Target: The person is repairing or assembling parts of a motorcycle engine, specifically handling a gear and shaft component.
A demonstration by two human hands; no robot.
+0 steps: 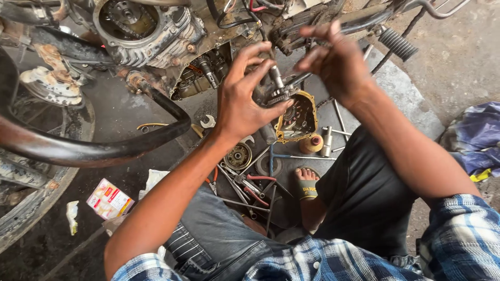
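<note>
My left hand (pixel 245 96) grips a greasy geared shaft (pixel 277 86) with a small toothed wheel at its base, held upright in front of the opened motorcycle engine (pixel 156 31). My right hand (pixel 333 60) hovers just right of the shaft's top, its fingers spread and bent, touching or nearly touching the shaft end. Below the hands lies an engine cover (pixel 298 118) with an orange gasket rim, open side up, on the ground.
A curved black exhaust pipe (pixel 104 145) crosses the left. Wrenches, pliers (pixel 250 182) and a round clutch part (pixel 238 156) are scattered on the dark floor near my sandalled foot (pixel 306 183). A small red-and-white box (pixel 108 199) lies at left, a blue bag (pixel 476 138) at right.
</note>
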